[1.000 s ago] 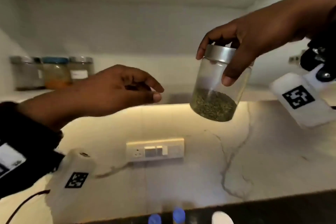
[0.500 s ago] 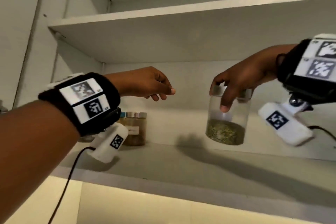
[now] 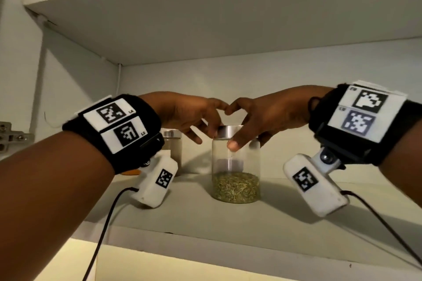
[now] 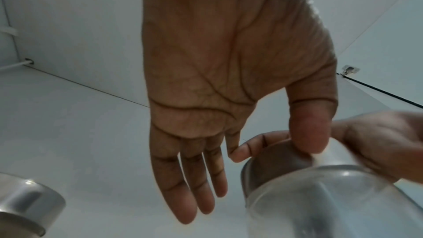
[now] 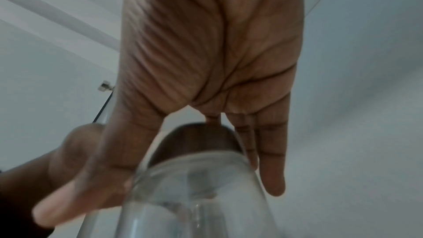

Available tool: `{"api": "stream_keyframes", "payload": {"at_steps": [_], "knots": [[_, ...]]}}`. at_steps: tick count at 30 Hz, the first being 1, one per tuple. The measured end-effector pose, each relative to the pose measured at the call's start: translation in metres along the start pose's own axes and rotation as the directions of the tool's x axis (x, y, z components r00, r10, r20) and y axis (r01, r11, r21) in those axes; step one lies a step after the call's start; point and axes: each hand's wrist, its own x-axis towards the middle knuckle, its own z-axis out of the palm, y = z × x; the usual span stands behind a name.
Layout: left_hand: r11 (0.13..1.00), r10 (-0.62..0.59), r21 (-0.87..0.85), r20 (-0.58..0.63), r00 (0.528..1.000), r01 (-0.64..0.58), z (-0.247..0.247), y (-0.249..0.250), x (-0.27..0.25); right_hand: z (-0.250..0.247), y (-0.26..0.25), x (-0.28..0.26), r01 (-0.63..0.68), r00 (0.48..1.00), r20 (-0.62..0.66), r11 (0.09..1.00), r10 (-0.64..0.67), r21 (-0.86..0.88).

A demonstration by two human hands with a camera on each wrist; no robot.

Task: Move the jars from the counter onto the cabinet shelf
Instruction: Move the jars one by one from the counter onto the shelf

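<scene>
A clear glass jar [image 3: 235, 166] with a steel lid and green dried herbs at its bottom stands upright on the white cabinet shelf [image 3: 296, 219]. My right hand [image 3: 253, 125] grips it at the lid from above, thumb on the glass front and fingers behind. In the right wrist view the jar [image 5: 194, 191] sits between the thumb and fingers of my right hand [image 5: 206, 61]. My left hand [image 3: 194, 121] reaches in from the left. Its fingers are straight in the left wrist view, where the left hand [image 4: 206, 88] lays only its thumb on the jar's lid [image 4: 274, 166].
Another steel-lidded jar [image 3: 171, 150] stands on the shelf behind my left wrist, its lid [image 4: 25, 204] low on the left. Something orange [image 3: 130, 171] peeks out below the wristband. An upper shelf [image 3: 205, 7] hangs overhead. A door hinge [image 3: 11, 137] is at far left.
The right hand has brought the herb jar down and to the left until it stands on the shelf. The left hand has moved right to touch its lid.
</scene>
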Motion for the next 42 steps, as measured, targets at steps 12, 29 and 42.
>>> {"api": "stream_keyframes", "payload": {"at_steps": [12,29,42], "knots": [[0.846,0.023,0.529,0.084,0.996,-0.065,0.022,0.024,0.002,-0.017,0.033,-0.006,-0.127,0.967,-0.241,0.979,0.086,-0.158],[0.713,-0.013,0.688,-0.182,0.983,0.137,-0.013,-0.038,0.055,-0.002,0.02,-0.002,-0.114,0.99,-0.121,0.941,0.079,-0.32],[0.567,-0.03,0.805,-0.192,0.981,0.175,0.0,-0.023,0.04,0.001,0.015,-0.011,-0.115,0.992,-0.082,0.937,0.093,-0.33]]}}
